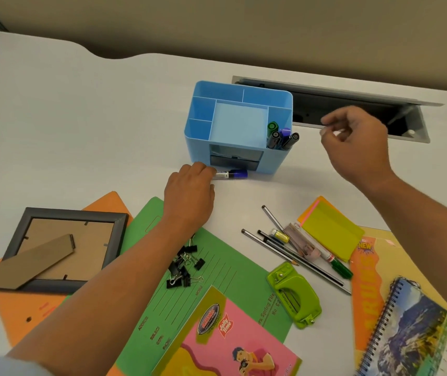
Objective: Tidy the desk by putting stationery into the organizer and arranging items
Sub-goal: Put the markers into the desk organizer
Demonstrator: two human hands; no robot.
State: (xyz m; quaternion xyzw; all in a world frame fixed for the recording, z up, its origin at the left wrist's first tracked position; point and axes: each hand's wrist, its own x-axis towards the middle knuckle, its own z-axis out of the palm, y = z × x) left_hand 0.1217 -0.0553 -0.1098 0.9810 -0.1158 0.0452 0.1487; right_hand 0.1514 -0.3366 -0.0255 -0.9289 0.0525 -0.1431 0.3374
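Orange folder [21, 308] at the far left on the white desk [81, 118], with a grey picture frame [65, 248] face down on it, cardboard stand uppermost. Just right of that, a green folder [216, 267] lying flat, a heap of black binder clips [185, 264] on its upper part and a pink booklet [230, 343] over its near corner.

Left hand [189, 191] reaching across the green folder, fingertips curled over the white end of a blue marker [233, 174]. Marker flat on the desk, touching the front foot of the blue organizer [238, 126]. Standing in the organizer's front right compartment, several markers [280, 137], caps up.

Further right and near, a green hole punch [295, 294], a loose bunch of pencils [284, 253], a green marker [338, 265] and a yellow sticky pad [330, 229], all close together on the desk.

Right hand [352, 142] in the air just beside the organizer's right wall, over an open cable hatch [352, 104], fingers loosely curled, thumb near the forefinger, holding nothing that shows; slightly blurred.

At the far right edge, a spiral notebook [412, 329] on a yellow folder [395, 253].
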